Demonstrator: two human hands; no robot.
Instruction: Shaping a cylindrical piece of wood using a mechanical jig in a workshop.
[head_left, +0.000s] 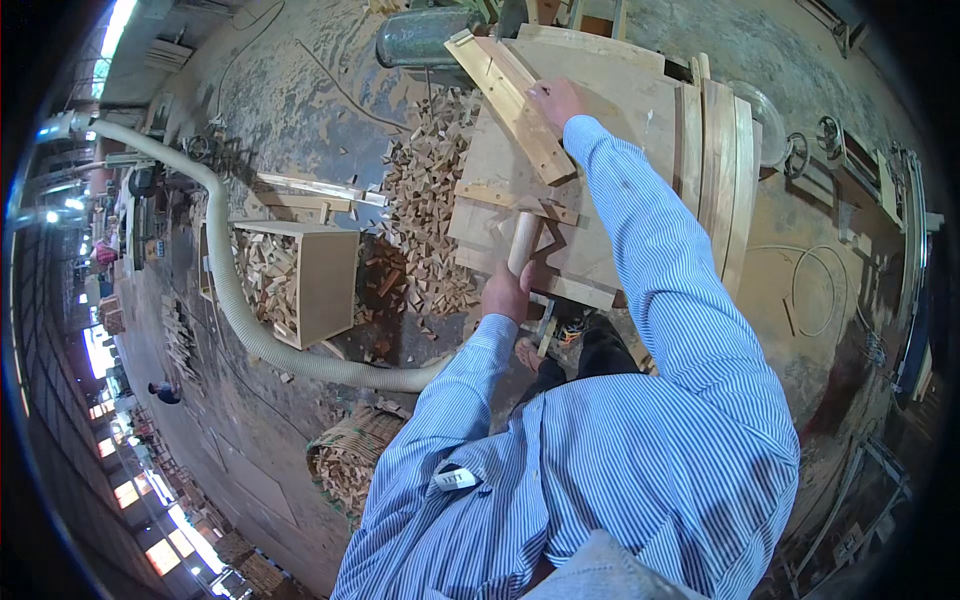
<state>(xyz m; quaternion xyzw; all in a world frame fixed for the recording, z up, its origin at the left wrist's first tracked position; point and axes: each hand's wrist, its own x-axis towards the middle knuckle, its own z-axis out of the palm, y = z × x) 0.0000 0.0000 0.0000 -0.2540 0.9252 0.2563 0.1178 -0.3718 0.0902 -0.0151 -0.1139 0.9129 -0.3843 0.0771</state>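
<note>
My left hand (pixel 507 292) is wrapped round the near end of a short pale wooden piece (pixel 523 243), which looks rounded like a handle. Its far end meets a narrow wooden strip (pixel 515 201) fixed across the worktable (pixel 630 120). Farther off, my right hand (pixel 558 103) grips the right edge of a long wooden board (pixel 513 108) with a raised rail, lying slantwise over the table. The fingertips of that hand are partly hidden behind its back. What sits under the board is hidden.
Wood offcuts (pixel 430 200) lie heaped left of the table, beside an offcut-filled box (pixel 328 285). A ribbed hose (pixel 222 250) curves across the left side. Long curved boards (pixel 718 150) stand at the table's right, a green motor (pixel 425 40) beyond, a woven basket (pixel 360 435) near my left arm.
</note>
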